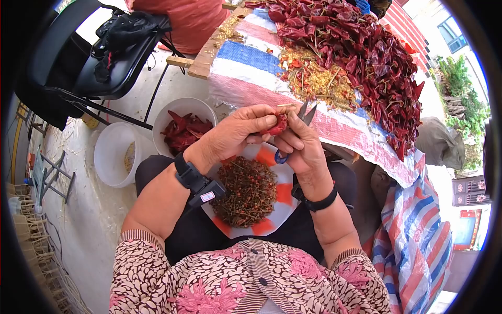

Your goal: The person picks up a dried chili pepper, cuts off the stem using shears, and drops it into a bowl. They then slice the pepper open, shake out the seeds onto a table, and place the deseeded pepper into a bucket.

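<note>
Shirt lies nearest; both forearms converge forward, left hand pinching chili, right hand clasping scissors.

Table: striped sheet | on sheet: dried chilies, yellow seeds

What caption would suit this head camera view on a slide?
The left hand holds a red pepper while the right hand grips scissors, above a bowl of stalks.

Red pepper partly hidden (by hands), chili heap cropped
</note>
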Action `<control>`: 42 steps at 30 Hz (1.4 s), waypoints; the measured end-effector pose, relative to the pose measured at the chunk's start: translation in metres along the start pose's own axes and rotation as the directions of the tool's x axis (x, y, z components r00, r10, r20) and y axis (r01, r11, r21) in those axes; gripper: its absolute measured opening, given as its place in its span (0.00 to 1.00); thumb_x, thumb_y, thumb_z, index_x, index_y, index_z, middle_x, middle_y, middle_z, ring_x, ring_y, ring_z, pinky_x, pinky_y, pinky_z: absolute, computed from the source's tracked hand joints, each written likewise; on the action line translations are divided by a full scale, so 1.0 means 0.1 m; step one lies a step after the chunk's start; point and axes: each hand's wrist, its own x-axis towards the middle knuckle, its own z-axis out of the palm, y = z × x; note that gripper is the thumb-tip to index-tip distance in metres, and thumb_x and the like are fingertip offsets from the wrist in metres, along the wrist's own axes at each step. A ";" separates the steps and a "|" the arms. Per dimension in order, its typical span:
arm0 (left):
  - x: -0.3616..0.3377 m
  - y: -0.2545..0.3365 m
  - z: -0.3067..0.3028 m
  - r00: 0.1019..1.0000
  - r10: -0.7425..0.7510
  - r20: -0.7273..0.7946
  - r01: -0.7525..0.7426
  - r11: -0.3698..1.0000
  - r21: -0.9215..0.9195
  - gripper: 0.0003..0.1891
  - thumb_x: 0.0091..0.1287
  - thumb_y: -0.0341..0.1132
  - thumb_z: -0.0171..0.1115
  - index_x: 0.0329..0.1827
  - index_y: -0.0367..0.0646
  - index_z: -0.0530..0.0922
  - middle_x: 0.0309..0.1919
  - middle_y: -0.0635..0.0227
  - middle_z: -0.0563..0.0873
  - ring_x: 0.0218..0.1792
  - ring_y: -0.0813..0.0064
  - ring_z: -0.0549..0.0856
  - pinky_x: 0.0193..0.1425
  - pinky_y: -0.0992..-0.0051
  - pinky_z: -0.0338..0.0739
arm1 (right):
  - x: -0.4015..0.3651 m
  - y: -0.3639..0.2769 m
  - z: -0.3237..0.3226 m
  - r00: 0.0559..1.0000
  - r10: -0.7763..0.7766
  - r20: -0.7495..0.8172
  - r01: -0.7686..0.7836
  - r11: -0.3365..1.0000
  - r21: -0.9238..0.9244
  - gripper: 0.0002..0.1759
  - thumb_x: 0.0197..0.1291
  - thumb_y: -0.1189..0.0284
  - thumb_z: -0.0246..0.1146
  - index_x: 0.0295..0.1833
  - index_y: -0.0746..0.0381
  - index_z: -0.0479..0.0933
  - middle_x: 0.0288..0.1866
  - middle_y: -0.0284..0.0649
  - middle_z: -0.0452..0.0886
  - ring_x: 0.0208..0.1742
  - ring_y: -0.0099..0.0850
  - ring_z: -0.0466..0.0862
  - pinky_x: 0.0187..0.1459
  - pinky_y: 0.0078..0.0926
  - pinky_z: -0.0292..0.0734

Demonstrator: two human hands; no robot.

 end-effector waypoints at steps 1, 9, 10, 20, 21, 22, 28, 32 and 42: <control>0.00 0.01 -0.02 1.000 0.004 0.021 -0.004 1.000 0.012 0.08 0.70 0.34 0.59 0.49 0.44 0.78 0.35 0.77 0.80 0.28 0.89 0.73 0.25 0.91 0.64 | 0.00 0.01 -0.02 0.999 0.040 0.034 -0.042 0.997 0.072 0.09 0.68 0.70 0.58 0.49 0.63 0.75 0.34 0.28 0.78 0.15 0.10 0.62 0.18 0.12 0.59; -0.06 0.05 -0.07 0.993 -0.050 0.104 0.036 0.991 0.127 0.07 0.70 0.37 0.60 0.46 0.44 0.78 0.32 0.78 0.78 0.26 0.91 0.70 0.23 0.92 0.61 | -0.08 0.10 -0.03 0.989 0.126 0.072 -0.142 0.948 0.285 0.09 0.69 0.69 0.56 0.51 0.61 0.74 0.34 0.26 0.77 0.15 0.08 0.61 0.18 0.10 0.58; -0.08 0.08 -0.07 0.991 -0.059 0.123 0.043 0.990 0.134 0.08 0.69 0.37 0.60 0.45 0.44 0.78 0.32 0.78 0.78 0.25 0.91 0.69 0.23 0.92 0.61 | -0.09 0.11 -0.03 0.988 0.128 0.091 -0.149 0.949 0.279 0.09 0.69 0.70 0.56 0.51 0.61 0.74 0.34 0.25 0.77 0.15 0.08 0.61 0.18 0.10 0.58; -0.35 0.16 -0.17 0.905 -0.361 0.224 0.212 0.840 0.500 0.11 0.69 0.40 0.61 0.43 0.40 0.80 0.34 0.78 0.81 0.35 0.88 0.77 0.38 0.86 0.70 | -0.23 0.14 0.01 0.966 0.240 0.101 -0.237 0.971 -0.037 0.07 0.66 0.68 0.61 0.41 0.60 0.73 0.40 0.32 0.79 0.15 0.09 0.61 0.16 0.10 0.54; -0.38 0.15 -0.20 0.889 -0.413 0.199 0.255 0.807 0.533 0.11 0.69 0.39 0.60 0.43 0.40 0.80 0.34 0.78 0.81 0.36 0.88 0.77 0.39 0.86 0.70 | -0.25 0.12 0.01 0.972 0.212 0.103 -0.190 0.963 -0.193 0.08 0.66 0.67 0.62 0.40 0.60 0.73 0.40 0.34 0.79 0.14 0.10 0.61 0.16 0.10 0.54; -0.41 0.17 -0.27 0.870 -0.462 0.174 0.294 0.768 0.569 0.11 0.70 0.39 0.60 0.43 0.40 0.80 0.33 0.78 0.81 0.36 0.89 0.77 0.40 0.85 0.70 | -0.25 0.08 0.02 0.971 0.217 0.101 -0.196 0.964 -0.180 0.07 0.64 0.70 0.62 0.37 0.60 0.72 0.39 0.36 0.80 0.14 0.12 0.60 0.16 0.12 0.54; -0.58 0.17 -0.80 0.958 -0.232 -0.167 0.200 0.127 0.972 0.12 0.67 0.36 0.55 0.45 0.36 0.79 0.36 0.52 0.84 0.38 0.58 0.83 0.45 0.64 0.76 | -0.30 0.13 0.06 0.922 0.321 0.218 0.238 -0.024 -0.971 0.11 0.56 0.65 0.67 0.37 0.60 0.76 0.33 0.44 0.82 0.37 0.39 0.83 0.38 0.36 0.76; -0.68 0.05 -1.09 0.920 0.094 -0.380 0.386 -0.386 0.838 0.11 0.65 0.38 0.54 0.42 0.44 0.82 0.37 0.52 0.86 0.42 0.53 0.84 0.48 0.57 0.74 | -0.38 0.49 -0.18 0.863 0.502 0.047 0.230 -0.309 -0.923 0.14 0.57 0.61 0.66 0.39 0.58 0.72 0.30 0.46 0.81 0.37 0.48 0.82 0.36 0.45 0.74; -0.63 -0.02 -1.06 0.873 0.164 -0.460 0.466 -0.560 0.685 0.14 0.61 0.39 0.59 0.48 0.50 0.82 0.49 0.59 0.84 0.53 0.58 0.82 0.56 0.59 0.73 | -0.48 0.75 -0.44 0.840 0.542 -0.030 0.317 -0.534 -0.784 0.11 0.51 0.65 0.66 0.39 0.58 0.81 0.34 0.46 0.83 0.41 0.44 0.84 0.39 0.44 0.79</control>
